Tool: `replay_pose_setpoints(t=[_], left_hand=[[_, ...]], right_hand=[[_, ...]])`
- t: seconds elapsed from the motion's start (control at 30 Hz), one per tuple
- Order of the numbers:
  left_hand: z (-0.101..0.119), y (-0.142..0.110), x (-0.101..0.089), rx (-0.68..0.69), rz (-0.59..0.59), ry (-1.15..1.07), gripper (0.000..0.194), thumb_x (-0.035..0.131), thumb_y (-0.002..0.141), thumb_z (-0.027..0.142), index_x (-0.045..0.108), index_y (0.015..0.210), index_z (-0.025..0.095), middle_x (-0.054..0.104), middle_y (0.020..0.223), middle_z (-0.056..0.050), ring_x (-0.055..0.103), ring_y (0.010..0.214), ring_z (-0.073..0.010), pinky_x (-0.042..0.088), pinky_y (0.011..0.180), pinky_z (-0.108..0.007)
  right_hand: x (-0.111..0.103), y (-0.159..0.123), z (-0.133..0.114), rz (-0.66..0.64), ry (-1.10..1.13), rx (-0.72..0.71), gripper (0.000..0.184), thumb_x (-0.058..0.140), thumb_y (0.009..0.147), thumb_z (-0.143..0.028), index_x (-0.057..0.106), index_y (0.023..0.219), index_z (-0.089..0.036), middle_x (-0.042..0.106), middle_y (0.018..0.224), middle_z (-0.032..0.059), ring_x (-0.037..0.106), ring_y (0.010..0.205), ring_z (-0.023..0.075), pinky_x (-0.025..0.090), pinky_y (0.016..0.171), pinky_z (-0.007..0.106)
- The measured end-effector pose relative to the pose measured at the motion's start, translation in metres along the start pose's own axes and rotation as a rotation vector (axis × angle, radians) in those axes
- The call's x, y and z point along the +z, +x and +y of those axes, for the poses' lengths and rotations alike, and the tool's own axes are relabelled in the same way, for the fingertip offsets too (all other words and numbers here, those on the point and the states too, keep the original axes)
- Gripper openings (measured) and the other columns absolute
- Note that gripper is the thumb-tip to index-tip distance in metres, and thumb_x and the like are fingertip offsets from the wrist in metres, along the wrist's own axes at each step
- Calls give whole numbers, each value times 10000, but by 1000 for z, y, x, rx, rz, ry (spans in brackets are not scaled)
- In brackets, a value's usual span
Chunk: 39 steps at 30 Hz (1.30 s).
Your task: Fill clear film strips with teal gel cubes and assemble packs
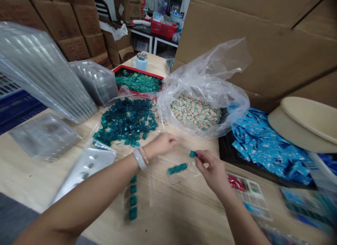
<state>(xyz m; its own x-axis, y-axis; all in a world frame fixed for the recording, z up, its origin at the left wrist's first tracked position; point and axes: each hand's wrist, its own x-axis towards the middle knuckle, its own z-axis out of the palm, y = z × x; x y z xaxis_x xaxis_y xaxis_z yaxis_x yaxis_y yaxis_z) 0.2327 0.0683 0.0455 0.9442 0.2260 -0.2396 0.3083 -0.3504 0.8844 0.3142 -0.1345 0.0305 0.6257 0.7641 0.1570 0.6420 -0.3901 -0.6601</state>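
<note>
My right hand (212,167) pinches a teal square piece (193,154), translucent and shiny, between thumb and fingertips above the table. My left hand (163,144), with a pale bangle and a beaded bracelet at the wrist, is closed with curled fingers. What it holds, if anything, is hidden. Between and below the hands lies a short row of teal pieces (177,169), apparently in a clear plastic tray. A column of single teal pieces (133,200) runs down beside my left forearm. Beyond my left hand spreads a loose heap of teal pieces (126,120).
Stacked clear plastic trays (50,69) stand at the left. A red-rimmed tray (139,92) of green pieces and a blue mug (141,62) are behind. A clear bag (231,94) holds small striped pieces. Blue packets (268,143) and a cream bowl (302,129) sit right.
</note>
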Motion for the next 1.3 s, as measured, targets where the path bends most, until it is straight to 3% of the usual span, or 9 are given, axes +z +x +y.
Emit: replay_pose_setpoints(t=[0.1, 0.2, 0.33, 0.43, 0.53, 0.63, 0.77, 1.03, 1.3], left_hand=[[-28, 2, -29, -129, 422, 552, 181, 443, 768, 221, 598, 805, 136, 560, 863, -98, 512, 830, -204, 394, 702, -295], [-56, 6, -42, -200, 508, 865, 221, 427, 782, 232, 599, 895, 152, 488, 1010, -119, 482, 918, -240, 388, 741, -333], [-69, 7, -46, -119, 437, 805, 240, 390, 795, 218, 622, 811, 156, 496, 968, -86, 494, 881, -188, 393, 762, -288], [-58, 2, -45, -63, 543, 495, 198, 445, 765, 229, 621, 790, 144, 545, 877, -67, 512, 836, -170, 405, 760, -281], [-32, -11, -18, -99, 459, -91, 165, 531, 715, 265, 606, 773, 130, 576, 734, -35, 529, 673, -128, 437, 656, -263], [-5, -27, 34, -217, 85, -637, 168, 613, 658, 276, 591, 681, 112, 583, 634, -17, 534, 590, -99, 447, 608, -246], [12, -41, 83, -370, -70, -991, 181, 666, 626, 253, 619, 717, 104, 622, 724, -33, 569, 685, -96, 454, 702, -252], [16, -37, 107, -325, 61, -888, 83, 598, 658, 127, 637, 726, 99, 637, 709, -24, 563, 656, -89, 437, 705, -241], [14, -50, 120, -47, 108, -333, 208, 496, 667, 79, 638, 813, 126, 647, 827, -45, 575, 770, -142, 442, 727, -257]], right_hand=[[1, -9, 20, -108, -221, -128, 199, 460, 777, -193, 617, 897, -205, 605, 837, 71, 540, 788, 199, 444, 711, 358], [7, -13, 29, -158, -282, -221, 262, 430, 784, -135, 633, 917, -233, 620, 843, 69, 524, 828, 211, 444, 734, 374], [14, -29, 26, -69, -319, -203, 292, 423, 793, -152, 604, 1009, -228, 600, 883, 91, 516, 840, 231, 443, 715, 392], [25, -50, 11, 69, -209, -111, 320, 422, 803, -193, 537, 1100, -217, 559, 925, 106, 519, 848, 230, 438, 725, 403], [42, -59, -12, 69, 90, -35, 338, 426, 810, -210, 474, 1144, -228, 546, 882, 74, 540, 776, 179, 458, 693, 334], [52, -54, -26, 144, 287, 44, 279, 456, 799, -244, 498, 1074, -220, 539, 830, 48, 535, 721, 155, 458, 628, 291], [44, -53, -19, 203, 339, 110, 149, 456, 800, -261, 570, 885, -216, 535, 791, 40, 524, 714, 154, 443, 604, 284], [26, -62, -12, 187, 491, 336, 137, 552, 718, -317, 545, 748, -184, 550, 678, 17, 510, 586, 129, 434, 540, 261], [21, -65, -5, 75, 855, 549, 258, 620, 631, -419, 554, 704, -180, 536, 525, -21, 490, 436, 108, 432, 443, 255]])
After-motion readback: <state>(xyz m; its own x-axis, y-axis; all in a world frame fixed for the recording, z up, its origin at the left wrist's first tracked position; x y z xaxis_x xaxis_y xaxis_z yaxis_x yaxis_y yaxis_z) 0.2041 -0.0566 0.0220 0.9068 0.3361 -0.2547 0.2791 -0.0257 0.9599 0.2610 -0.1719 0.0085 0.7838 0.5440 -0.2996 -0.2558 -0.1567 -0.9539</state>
